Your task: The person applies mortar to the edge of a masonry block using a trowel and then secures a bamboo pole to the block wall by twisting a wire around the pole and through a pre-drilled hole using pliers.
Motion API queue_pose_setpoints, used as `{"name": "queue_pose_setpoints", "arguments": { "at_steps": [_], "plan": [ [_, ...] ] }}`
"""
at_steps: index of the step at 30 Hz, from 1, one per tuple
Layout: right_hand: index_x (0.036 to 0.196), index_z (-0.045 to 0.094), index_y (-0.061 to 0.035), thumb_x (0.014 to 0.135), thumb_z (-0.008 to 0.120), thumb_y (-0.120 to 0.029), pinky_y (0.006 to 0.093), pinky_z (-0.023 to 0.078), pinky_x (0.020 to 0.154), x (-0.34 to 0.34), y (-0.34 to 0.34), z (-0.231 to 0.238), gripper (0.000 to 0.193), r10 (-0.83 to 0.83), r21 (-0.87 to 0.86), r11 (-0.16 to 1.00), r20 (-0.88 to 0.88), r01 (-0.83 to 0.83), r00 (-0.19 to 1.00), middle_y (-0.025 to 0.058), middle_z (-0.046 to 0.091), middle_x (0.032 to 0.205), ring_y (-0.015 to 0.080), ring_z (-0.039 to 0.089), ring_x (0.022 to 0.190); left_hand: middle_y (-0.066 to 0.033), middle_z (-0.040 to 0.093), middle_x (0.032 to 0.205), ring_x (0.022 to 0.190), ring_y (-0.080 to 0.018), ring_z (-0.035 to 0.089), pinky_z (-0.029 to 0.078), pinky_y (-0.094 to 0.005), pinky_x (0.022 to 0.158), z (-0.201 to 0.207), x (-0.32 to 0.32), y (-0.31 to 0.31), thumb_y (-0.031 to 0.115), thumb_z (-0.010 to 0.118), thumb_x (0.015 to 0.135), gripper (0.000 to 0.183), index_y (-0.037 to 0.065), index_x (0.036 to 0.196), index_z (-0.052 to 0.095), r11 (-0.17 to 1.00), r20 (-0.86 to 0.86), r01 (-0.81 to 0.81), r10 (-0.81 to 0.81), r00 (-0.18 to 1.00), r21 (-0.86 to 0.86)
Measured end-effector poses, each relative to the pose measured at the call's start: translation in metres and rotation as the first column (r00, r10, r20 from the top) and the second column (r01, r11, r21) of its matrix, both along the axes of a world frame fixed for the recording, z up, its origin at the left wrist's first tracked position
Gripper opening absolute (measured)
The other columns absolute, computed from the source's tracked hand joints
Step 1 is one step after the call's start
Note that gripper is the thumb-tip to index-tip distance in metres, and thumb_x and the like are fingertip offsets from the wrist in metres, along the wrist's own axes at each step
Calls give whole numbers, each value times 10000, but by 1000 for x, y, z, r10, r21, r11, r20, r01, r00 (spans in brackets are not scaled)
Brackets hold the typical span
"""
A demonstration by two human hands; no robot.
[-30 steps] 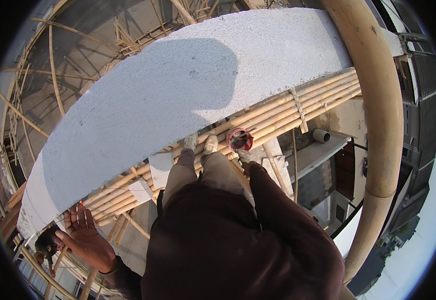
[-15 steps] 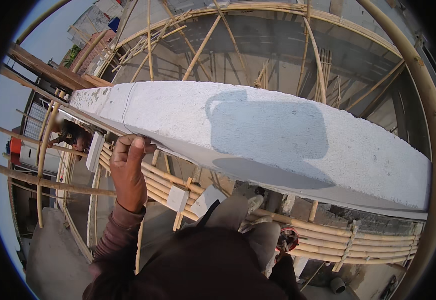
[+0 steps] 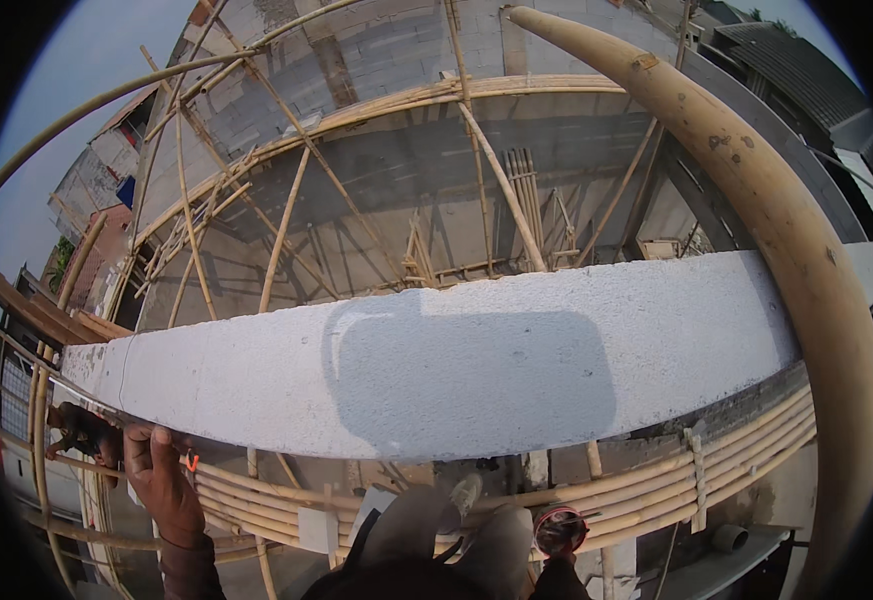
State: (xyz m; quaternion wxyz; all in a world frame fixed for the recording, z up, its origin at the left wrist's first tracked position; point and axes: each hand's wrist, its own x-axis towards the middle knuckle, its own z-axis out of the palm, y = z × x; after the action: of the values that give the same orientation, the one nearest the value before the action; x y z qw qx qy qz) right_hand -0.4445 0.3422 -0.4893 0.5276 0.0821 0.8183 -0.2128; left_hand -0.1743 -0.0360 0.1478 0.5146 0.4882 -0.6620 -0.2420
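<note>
A long wall of pale lightweight blocks (image 3: pixel 226 375) crosses in front of me, with a large shadow on its top. At its near edge on the left is my left hand (image 3: pixel 161 485), thumb and fingers pinched together. A thin dark string (image 3: pixel 124 365) lies over the wall top and runs down to these fingers. Beside the hand shows a small orange hooked piece (image 3: pixel 191 461). Low at the right, the dark sleeve of my right arm (image 3: pixel 558 580) ends at a round red container (image 3: pixel 560 531) with something thin across it. My right hand's fingers are hidden there.
Bundled bamboo poles (image 3: pixel 646 487) run along the wall's near side, with a white block (image 3: pixel 317 530) by them. A thick bamboo pole (image 3: pixel 806 260) arches over the wall at the right. Another person (image 3: pixel 86 432) is at the far left. Bamboo scaffolding (image 3: pixel 286 230) stands beyond.
The view has tilted and shifted, so the wall sits lower and more level. My left hand appears farther left and lower, still pinched at the wall's edge. The orange piece has come into sight.
</note>
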Motion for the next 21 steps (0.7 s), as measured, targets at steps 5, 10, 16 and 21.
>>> {"name": "queue_pose_setpoints", "arguments": {
  "at_steps": [5, 10, 16, 21],
  "plan": [
    [1338, 324, -60, 919, 558, -331, 426, 502, 791, 1, -3, -6, 551, -27, -64, 998, -266, 11, 964, 162, 681, 914, 323, 645, 875, -17, 463, 836, 800, -95, 443, 414, -261, 778, -7, 2, -3, 287, 480, 1029, 231, 68, 953, 492, 997, 63, -73, 75, 995, -31],
    [1458, 244, -74, 903, 581, -316, 429, 506, 854, 20, 17, -8, 693, -141, -185, 983, -668, 20, 730, 174, 690, 973, 340, 652, 953, -38, 526, 794, 774, -113, 515, 440, -289, 742, -4, -11, -14, 239, 531, 999, 213, 45, 913, 524, 1000, -27, 19, -19, 999, 4],
    [1105, 663, -1, 844, 624, -407, 459, 495, 934, 50, -31, 92, 485, -13, 169, 981, -434, 95, 901, 248, 656, 1123, 395, 629, 1075, -150, 633, 1004, 908, -209, 599, 496, -340, 792, 12, 38, -23, 327, 533, 984, 383, -12, 1155, 580, 959, 98, -40, 12, 995, 282],
    [1119, 681, -6, 853, 619, -332, 469, 506, 912, 24, -77, 229, 425, 195, -22, 978, -266, -208, 944, 231, 674, 1089, 382, 642, 1053, -117, 628, 851, 777, -210, 593, 507, -338, 719, 13, 30, -36, 355, 595, 952, 342, 49, 1104, 580, 889, -195, 194, -121, 973, 415]
  ]
}}
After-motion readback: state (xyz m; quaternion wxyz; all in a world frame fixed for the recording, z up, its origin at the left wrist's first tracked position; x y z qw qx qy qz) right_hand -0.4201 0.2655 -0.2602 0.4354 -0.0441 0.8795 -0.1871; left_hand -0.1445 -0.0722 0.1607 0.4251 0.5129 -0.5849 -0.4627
